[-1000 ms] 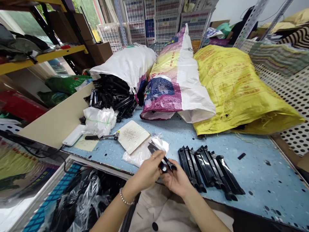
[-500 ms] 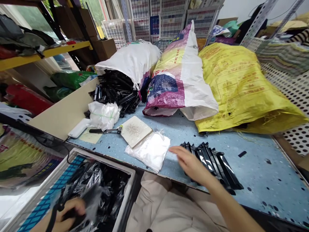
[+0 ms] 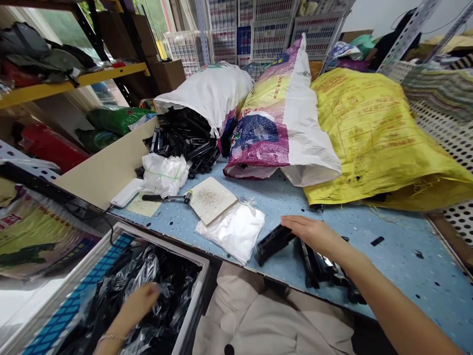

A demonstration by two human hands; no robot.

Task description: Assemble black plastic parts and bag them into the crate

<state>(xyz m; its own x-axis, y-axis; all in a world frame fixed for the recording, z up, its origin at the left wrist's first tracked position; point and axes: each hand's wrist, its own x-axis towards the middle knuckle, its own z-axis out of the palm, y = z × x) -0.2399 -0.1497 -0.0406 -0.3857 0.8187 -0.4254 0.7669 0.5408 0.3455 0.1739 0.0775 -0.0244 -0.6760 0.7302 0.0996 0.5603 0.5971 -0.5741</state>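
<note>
My right hand (image 3: 310, 232) lies flat over a row of black plastic parts (image 3: 318, 264) on the blue speckled table (image 3: 399, 256), its fingertips against one black part (image 3: 275, 244) angled out from the row. The hand covers much of the row. My left hand (image 3: 138, 305), with a beaded bracelet on the wrist, is down in a white-rimmed bin (image 3: 195, 291) among crumpled clear plastic (image 3: 142, 271) and black pieces. Its fingers are blurred and partly hidden by the plastic.
A white plastic packet (image 3: 231, 231) and a speckled tile (image 3: 210, 199) lie left of my right hand, beside a small hammer (image 3: 164, 197). Behind them are a heap of black parts (image 3: 185, 138) and large woven sacks (image 3: 377, 143). Stacked crates (image 3: 258, 34) stand beyond.
Both hands held a black part above the table a second ago. My left hand has since gone down into the bin. My right hand has moved onto the row, and one part now sits askew.
</note>
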